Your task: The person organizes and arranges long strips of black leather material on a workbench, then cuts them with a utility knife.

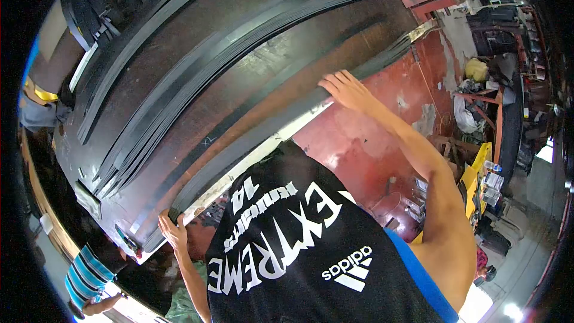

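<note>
A long dark grey strip stack (251,146) lies along the pale front edge of the table (281,134). My right hand (347,91) has its fingers bent over the strips toward their right part. At their left end, my left hand (173,232) grips them with the thumb and fingers at the table edge. Whether it is one strip or several under my fingers is hard to make out. Farther back, a large bundle of black strips (239,42) runs across the tabletop, with another bundle (128,57) behind it.
A small tool with dark handles (127,240) lies at the table's left corner. Another person in a striped shirt (89,272) is at the lower left. A red surface (382,119) adjoins the right side, with a yellow frame (476,179) and cluttered shelving beyond.
</note>
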Tool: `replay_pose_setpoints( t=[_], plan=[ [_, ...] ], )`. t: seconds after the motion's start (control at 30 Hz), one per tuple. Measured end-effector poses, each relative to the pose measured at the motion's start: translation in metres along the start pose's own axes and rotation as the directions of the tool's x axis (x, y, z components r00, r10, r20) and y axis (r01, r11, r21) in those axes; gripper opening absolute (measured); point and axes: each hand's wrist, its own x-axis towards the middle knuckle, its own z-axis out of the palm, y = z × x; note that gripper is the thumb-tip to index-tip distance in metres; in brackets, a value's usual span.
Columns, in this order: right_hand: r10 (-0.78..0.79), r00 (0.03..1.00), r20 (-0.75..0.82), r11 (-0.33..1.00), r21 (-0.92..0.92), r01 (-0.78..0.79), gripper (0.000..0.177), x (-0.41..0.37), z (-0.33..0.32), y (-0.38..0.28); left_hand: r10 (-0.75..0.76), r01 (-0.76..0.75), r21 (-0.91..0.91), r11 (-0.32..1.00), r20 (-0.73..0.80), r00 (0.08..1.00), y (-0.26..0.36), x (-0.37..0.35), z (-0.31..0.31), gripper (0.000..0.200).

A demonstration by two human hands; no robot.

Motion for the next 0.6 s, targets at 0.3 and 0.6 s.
replay_pose_setpoints(
  t=[0.3, 0.6],
  plan=[
    [0.117, 0.992, -0.038, 0.981, 0.162, -0.109, 0.051, -0.010, -0.006, 0.067, 0.070, -0.057, 0.116, 0.992, -0.114, 0.991, -0.018, -0.008, 0.021, 0.055],
    [0.218, 0.976, 0.033, 0.976, -0.017, -0.217, 0.051, -0.015, -0.002, 0.095, 0.110, -0.091, 0.128, 0.988, -0.148, 0.983, -0.014, 0.003, 0.024, 0.060]
  ],
)
